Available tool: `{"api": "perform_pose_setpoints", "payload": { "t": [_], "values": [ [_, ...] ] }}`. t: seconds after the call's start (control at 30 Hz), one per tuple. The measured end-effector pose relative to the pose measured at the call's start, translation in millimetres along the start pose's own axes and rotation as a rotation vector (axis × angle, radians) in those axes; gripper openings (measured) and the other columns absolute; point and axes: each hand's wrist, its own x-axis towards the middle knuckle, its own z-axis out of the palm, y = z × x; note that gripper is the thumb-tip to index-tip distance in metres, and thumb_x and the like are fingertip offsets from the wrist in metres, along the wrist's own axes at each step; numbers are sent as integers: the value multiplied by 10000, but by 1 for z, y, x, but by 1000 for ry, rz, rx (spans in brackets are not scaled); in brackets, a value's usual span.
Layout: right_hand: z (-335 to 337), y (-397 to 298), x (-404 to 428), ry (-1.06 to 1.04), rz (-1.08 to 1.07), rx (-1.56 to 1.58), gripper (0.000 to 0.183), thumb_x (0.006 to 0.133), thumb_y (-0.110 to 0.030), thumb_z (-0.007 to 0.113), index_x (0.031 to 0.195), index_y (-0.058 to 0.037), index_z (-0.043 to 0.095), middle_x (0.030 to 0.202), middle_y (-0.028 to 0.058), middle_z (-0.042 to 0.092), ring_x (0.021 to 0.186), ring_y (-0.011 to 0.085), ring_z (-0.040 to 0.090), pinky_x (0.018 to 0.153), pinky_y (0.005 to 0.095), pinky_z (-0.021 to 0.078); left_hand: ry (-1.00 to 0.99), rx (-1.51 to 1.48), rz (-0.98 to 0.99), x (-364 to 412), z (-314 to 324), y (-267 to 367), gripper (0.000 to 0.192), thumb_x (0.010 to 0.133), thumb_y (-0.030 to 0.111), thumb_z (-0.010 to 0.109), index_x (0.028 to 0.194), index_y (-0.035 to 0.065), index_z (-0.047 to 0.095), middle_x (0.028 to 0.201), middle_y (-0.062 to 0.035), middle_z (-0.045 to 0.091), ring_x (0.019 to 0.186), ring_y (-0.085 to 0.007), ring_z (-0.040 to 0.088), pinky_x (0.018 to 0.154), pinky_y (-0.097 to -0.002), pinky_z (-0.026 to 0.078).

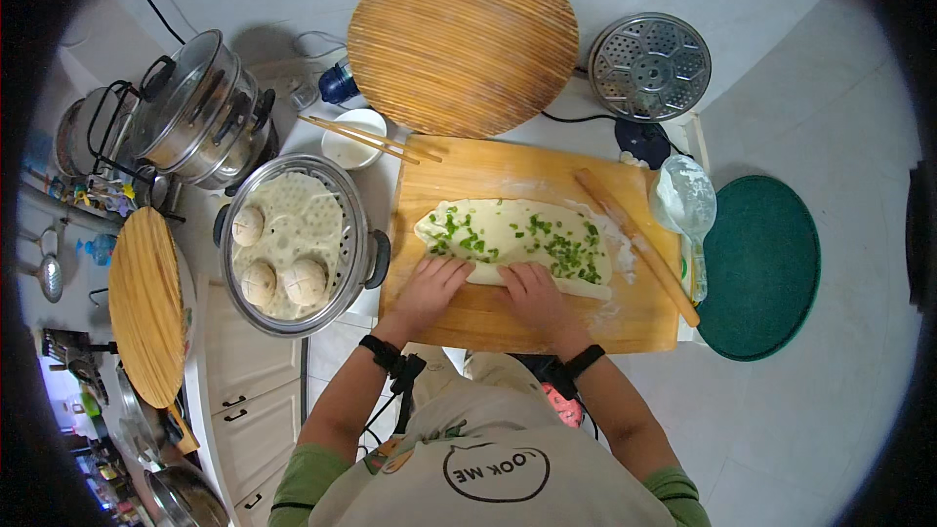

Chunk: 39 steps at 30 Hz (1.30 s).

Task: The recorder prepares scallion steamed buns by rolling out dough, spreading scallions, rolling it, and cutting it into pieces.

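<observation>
A flat sheet of dough (498, 227) lies lengthwise across a wooden board (468, 168). Chopped scallions (562, 245) are scattered on it, mostly toward its two ends. The edge nearest me is folded into a narrow roll (483, 274). My left hand (433, 289) has its fingers over this roll near the left end. Around the roll's middle, the fingers of my right hand (533, 289) curl over it; both thumbs are hidden. To the right, a wooden rolling pin (637, 245) rests slanted on the board beside a patch of white flour (622, 252).
At left stands a steamer pot (356, 212) with three round buns (304, 282) on a pale cloth. Chopsticks (366, 137) lie across a white bowl (355, 154). A flour scoop (688, 197) sits by the board's right edge. Behind are a round slatted board (463, 36) and a perforated steamer plate (651, 67).
</observation>
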Motion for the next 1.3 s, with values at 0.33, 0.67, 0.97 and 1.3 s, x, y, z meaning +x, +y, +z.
{"api": "perform_pose_setpoints", "payload": {
  "t": [0.33,0.67,0.97,1.3],
  "values": [
    [-7,-3,16,-125,37,-78,253,777,-215,629,983,-69,608,949,56,566,947,224,514,860,368,390,235,-93,-350,-41,-2,4,326,824,84,592,1145,65,538,1118,-123,533,1067,-310,493,926,-411,384],
    [-4,-2,31,-126,262,-74,215,842,-220,594,977,-52,602,942,94,573,975,266,498,890,440,349,286,-398,-606,-18,-1,-12,184,867,111,567,1041,53,547,981,-132,552,929,-338,534,812,-393,444],
    [15,-34,44,-99,-50,-50,303,815,-240,614,1039,-37,586,1021,90,546,945,258,497,846,385,403,359,-761,-771,-22,4,-2,269,836,128,624,1070,38,527,963,-139,565,879,-292,577,735,-356,475],
    [31,-26,54,-52,110,28,287,759,-182,662,1020,-76,606,939,63,541,921,246,493,853,385,363,160,-35,-316,-18,2,-18,296,867,148,546,1146,50,523,964,-113,542,934,-303,511,804,-389,449]
  ]
}}
